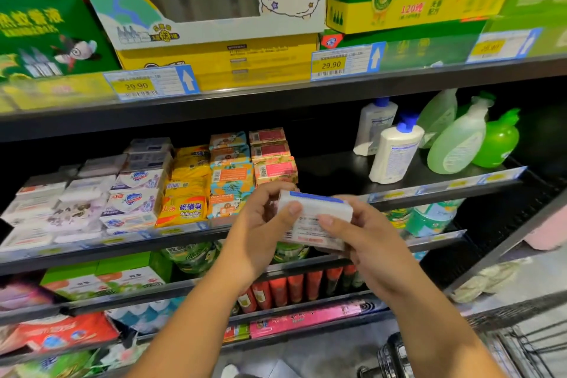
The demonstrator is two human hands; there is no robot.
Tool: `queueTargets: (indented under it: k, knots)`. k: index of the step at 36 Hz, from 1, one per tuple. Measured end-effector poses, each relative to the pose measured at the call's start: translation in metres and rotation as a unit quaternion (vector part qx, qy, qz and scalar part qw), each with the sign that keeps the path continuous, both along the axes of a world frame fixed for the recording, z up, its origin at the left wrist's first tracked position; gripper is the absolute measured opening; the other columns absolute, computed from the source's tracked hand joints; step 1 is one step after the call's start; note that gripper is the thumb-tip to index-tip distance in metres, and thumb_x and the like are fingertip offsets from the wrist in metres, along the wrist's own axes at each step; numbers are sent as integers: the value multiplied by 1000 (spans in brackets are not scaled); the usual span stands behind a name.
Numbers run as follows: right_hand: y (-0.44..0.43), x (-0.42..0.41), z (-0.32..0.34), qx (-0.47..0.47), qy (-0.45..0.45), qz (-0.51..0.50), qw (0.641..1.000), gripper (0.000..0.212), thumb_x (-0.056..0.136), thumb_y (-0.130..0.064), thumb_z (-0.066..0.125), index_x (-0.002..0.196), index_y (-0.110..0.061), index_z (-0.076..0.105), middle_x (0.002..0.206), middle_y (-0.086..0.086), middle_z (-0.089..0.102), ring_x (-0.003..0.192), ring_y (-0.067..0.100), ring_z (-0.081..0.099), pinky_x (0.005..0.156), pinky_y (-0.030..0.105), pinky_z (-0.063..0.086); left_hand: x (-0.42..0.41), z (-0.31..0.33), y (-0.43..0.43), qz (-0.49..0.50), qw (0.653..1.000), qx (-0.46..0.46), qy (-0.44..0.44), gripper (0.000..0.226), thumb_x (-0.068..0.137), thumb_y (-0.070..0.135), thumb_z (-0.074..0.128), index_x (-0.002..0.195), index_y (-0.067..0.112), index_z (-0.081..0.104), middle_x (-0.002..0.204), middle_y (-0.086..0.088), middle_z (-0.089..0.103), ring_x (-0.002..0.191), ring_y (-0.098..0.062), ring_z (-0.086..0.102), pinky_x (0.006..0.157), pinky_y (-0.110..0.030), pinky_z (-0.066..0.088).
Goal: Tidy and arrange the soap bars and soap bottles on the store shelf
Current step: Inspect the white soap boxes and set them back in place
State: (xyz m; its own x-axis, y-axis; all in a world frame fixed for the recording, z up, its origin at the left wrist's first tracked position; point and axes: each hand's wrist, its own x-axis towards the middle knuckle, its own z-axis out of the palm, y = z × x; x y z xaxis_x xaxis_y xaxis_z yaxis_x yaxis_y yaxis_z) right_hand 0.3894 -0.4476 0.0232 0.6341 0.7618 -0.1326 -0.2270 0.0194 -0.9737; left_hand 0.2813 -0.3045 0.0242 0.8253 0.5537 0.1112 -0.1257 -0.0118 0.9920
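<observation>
A white soap box with a blue top edge [316,212] is held in front of the soap shelf [337,169]. My left hand [264,221] grips its left end, thumb on the front. Its right end is in the grip of my right hand [359,239]. Stacked soap bars fill the shelf's left half: white packs [135,193], yellow sulfur soap [184,193], orange-blue boxes [230,169] and red-pink boxes [273,159]. On the right stand two white pump bottles [395,150] and three green soap bottles [463,141]. The shelf is bare between the boxes and the bottles.
Large yellow and green cartons [214,9] sit on the shelf above, with price tags [150,83] along its edge. Lower shelves hold green boxes [101,279], red tubes [294,288] and pink packs. A wire cart [521,344] stands at lower right.
</observation>
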Motion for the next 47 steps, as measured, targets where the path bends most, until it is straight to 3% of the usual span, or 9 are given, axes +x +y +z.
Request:
queueTargets:
  k: [5,10,17,23,27,31,34,38,47]
  knots:
    - [-2,1,9,21,30,-50,998,14,97,-16,60,107,-26,65,95,3,72,73,20,68,48,29,49,-11,-8,12,-119,984,114,60,78,65,30,90,130,48,53,136,18,52,123,-12,57,90,-33,56]
    - [-7,5,13,42,103,65,992,9,92,-20,67,99,-20,72,92,14,70,60,21,61,43,24,46,-11,-9,21,-22,940,337,44,54,70,40,85,118,47,61,138,21,49,132,-1,44,104,-13,37]
    - [-4,9,9,-23,-73,103,992,32,82,-27,76,114,-29,73,115,-2,74,110,15,68,87,29,56,-8,-1,8,-2,1000,12,2,54,56,69,84,96,35,74,96,3,74,90,-16,70,69,-26,54]
    - [3,1,6,29,-21,-35,999,37,84,-22,70,120,-26,61,100,-1,75,93,18,72,71,30,57,-10,-1,8,-58,998,-17,-2,65,70,20,88,126,31,56,117,7,68,101,-23,69,76,-30,58]
    - [-2,3,6,44,22,-29,998,23,96,-18,59,114,-30,64,102,8,72,75,24,68,54,30,50,-13,-4,13,-134,983,118,39,74,69,21,89,127,52,55,135,22,52,120,-17,60,87,-31,57]
    - [-7,7,7,88,96,58,990,31,80,-21,79,109,-20,70,101,18,71,69,26,65,54,28,52,-10,-9,21,-31,955,293,44,51,76,42,82,118,56,57,134,36,42,133,2,42,104,-15,39]
    - [-8,10,5,54,26,108,992,55,66,-30,89,117,-28,68,111,11,71,87,25,69,70,30,56,-8,-11,21,3,976,214,36,44,68,58,79,109,50,66,126,26,55,124,-3,52,98,-29,47]
    - [-3,11,7,11,-83,68,994,35,83,-24,76,118,-20,70,114,1,73,109,17,68,83,26,55,-6,-6,10,-12,1000,8,-13,48,63,57,84,103,34,70,101,6,72,95,-14,68,71,-25,55]
    - [2,10,7,51,21,-37,998,13,94,-14,61,102,-24,67,103,7,71,84,21,71,54,30,54,-13,-7,14,-109,993,49,19,71,59,32,94,121,48,63,135,3,57,109,-22,65,83,-34,58]
